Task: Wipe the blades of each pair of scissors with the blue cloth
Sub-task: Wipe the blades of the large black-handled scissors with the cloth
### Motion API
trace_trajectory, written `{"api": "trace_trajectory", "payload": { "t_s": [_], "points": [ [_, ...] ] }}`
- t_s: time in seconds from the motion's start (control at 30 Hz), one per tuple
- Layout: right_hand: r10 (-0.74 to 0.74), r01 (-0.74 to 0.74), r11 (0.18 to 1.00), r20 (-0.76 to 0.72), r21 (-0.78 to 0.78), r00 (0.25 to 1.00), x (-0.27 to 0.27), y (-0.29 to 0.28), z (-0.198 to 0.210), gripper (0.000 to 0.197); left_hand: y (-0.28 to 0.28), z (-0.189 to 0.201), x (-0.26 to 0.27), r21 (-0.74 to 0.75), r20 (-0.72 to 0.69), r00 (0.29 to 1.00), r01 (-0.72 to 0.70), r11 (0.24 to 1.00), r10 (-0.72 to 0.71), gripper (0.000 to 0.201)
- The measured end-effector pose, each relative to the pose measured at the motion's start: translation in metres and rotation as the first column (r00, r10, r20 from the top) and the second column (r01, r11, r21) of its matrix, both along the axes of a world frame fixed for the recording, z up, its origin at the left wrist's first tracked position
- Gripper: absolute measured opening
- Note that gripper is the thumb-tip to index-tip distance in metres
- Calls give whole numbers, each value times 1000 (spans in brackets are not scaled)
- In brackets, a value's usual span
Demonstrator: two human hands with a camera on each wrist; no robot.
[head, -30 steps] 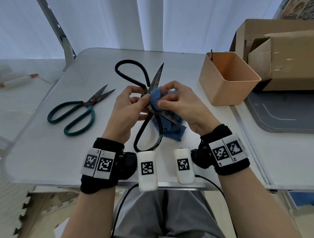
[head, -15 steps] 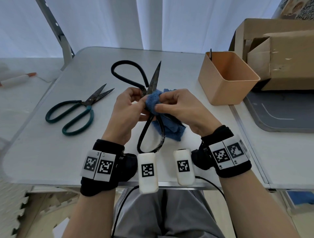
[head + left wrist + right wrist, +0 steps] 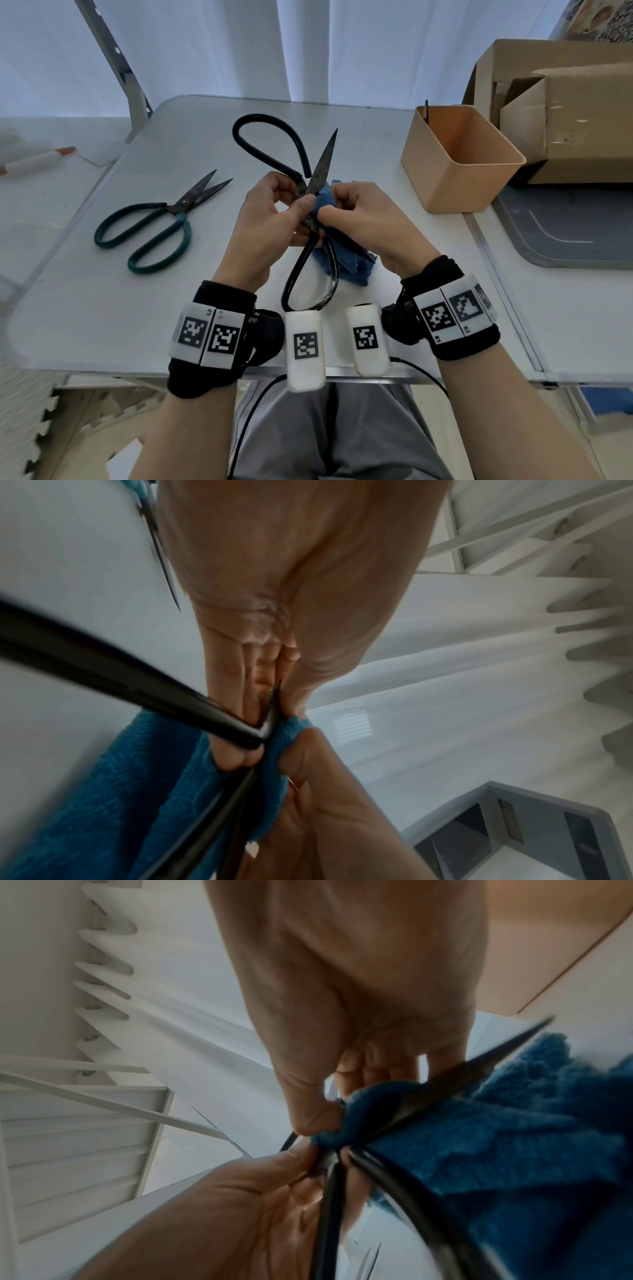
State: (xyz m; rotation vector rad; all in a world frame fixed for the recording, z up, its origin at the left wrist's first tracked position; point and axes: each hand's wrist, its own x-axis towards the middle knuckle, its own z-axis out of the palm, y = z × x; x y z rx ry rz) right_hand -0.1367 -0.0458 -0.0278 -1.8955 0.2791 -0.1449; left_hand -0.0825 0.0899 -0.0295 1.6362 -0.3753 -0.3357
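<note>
From the head view the left hand [image 3: 265, 222] grips the black scissors [image 3: 310, 219] at the pivot above the worktop [image 3: 102, 308], while both wrist views show the right hand [image 3: 359, 222] fingers [image 3: 308, 1110] pinching the blue cloth [image 3: 496, 1123] round one blade.

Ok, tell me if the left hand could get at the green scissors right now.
Probably not at once: the left hand grips the black scissors. The green scissors lie uncovered on the table to its left, so the path looks free once it lets go.
</note>
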Motion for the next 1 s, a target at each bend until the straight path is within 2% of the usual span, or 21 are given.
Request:
{"api": "trace_trajectory", "payload": {
  "t_s": [0.1,0.2,0.27,0.37,0.47,0.57,0.63,0.67,0.7,0.73,0.83,1.0],
  "points": [
    [26,-26,1000,-7,5,1000,-2,-3,-1,19,1,-1,2,13,16,1000,2,1000,-2,10],
    [28,-28,1000,-10,3,1000,-4,-5,0,24,4,0,3,12,21,1000,20,1000,-20,4],
    [22,-22,1000,-5,13,1000,-3,-4,0,22,4,0,3,11,15,1000,23,1000,-23,8],
    [33,-33,999,-2,-4,999,-2,-3,0,29,4,1,4,12,10,1000,17,1000,-17,17],
    [43,-43,998,0,38,999,-2,-4,-2,19,4,0,5,19,17,1000,8,1000,-8,15],
    [47,-47,997,1,64,999,-3,-3,-1,27,4,0,5,17,9,1000,20,1000,-20,11],
    [45,-45,997,3,68,999,-4,-6,0,16,4,1,4,14,-3,1000,28,999,-28,13],
    [40,-40,997,-1,67,999,-5,-8,1,21,4,1,3,11,-6,1000,30,1000,-30,15],
    [19,-19,997,4,70,1000,-5,-10,1,25,3,2,3,7,-9,1000,30,1000,-30,16],
    [-21,20,997,15,76,1000,-5,-14,0,21,3,3,3,1,-13,999,29,1000,-29,17],
    [-205,195,974,75,119,976,-4,-27,-3,18,4,5,5,-15,-42,999,20,1000,-20,18],
    [-211,162,943,146,289,967,-7,-28,0,23,5,5,7,-20,-63,998,-2,1000,1,16]
  ]
}}
